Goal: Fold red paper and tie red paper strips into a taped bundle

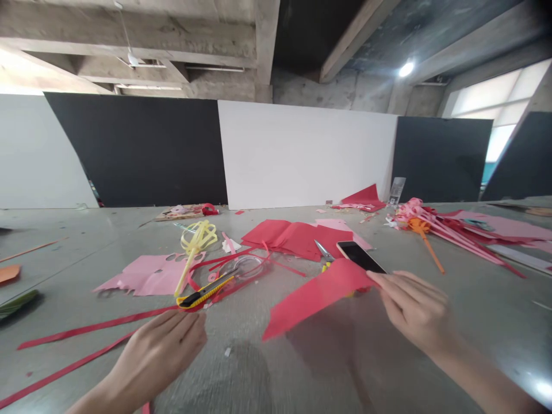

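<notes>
My right hand (420, 310) pinches one corner of a red paper sheet (319, 293), which slants above the table toward the left. Behind that sheet lie a dark-screened phone (360, 256) and scissors (323, 251), their handles partly covered. My left hand (161, 348) is closed, fingers curled down, and whatever it may hold is hidden. Just beyond its knuckles is a yellow and black utility knife (207, 290). Long red strips (99, 322) run on the table to the left hand, some passing behind it. A roll of clear tape (249, 266) lies past the knife.
Pink paper with cut holes (142, 275) and a yellow paper flower (198, 237) lie at left. Red sheets (297, 237) are stacked mid-table. Pink strips (448, 230) and an orange paper flower (425, 233) lie at right. Black and white panels (306, 155) border the far side.
</notes>
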Demonstrator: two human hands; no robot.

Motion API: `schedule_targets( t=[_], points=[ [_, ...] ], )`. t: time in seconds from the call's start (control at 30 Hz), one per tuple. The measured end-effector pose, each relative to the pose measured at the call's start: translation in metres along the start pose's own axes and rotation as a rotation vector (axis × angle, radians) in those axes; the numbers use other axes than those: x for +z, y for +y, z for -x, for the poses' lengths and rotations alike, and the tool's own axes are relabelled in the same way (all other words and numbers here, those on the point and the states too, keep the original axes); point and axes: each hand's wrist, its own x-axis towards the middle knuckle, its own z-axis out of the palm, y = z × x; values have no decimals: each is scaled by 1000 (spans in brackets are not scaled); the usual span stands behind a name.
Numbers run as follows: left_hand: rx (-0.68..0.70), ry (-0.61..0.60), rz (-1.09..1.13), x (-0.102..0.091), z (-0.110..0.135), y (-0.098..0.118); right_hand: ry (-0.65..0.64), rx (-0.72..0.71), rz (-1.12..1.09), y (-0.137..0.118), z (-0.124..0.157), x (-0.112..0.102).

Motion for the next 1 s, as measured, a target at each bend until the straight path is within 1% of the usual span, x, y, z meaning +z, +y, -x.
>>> schedule_targets(
  t=[0.07,0.1,0.17,0.23,0.37,0.47,0.5,0.57,0.63,0.67,0.77,0.83,0.9,1.0],
  points=[
    [-110,-25,75,0,0,0,-15,-36,-80,-11,-3,-2],
    [-190,-61,135,0,-3,3,-15,-48,-136,-18,-5,-3],
    [-384,-194,317,0,-13,11,7,-53,-252,-31,-7,-3],
    [-552,-338,598,1,-26,21,29,-43,-346,-38,-7,-3],
    [-699,-564,1276,10,-51,40,4,-11,-402,-38,-3,0],
    [-868,-760,1574,17,-66,48,-54,-9,-394,-33,1,1],
    [-908,-798,1664,20,-70,49,-70,-12,-382,-32,1,1],
    [-932,-832,1837,25,-76,53,-84,3,-340,-31,2,4],
    [-925,-809,1923,30,-79,56,-57,91,-289,-32,2,9],
    [-929,-775,1925,32,-80,58,-42,176,-275,-33,3,13],
    [-989,-631,1875,36,-81,62,-15,510,-320,-38,8,26],
    [-1054,-506,1856,37,-80,65,-7,683,-452,-45,13,33],
    [-1124,-377,1858,36,-79,69,-49,759,-670,-55,16,36],
    [-1193,-237,1856,34,-75,77,-242,740,-1031,-76,14,31]
  ],
)
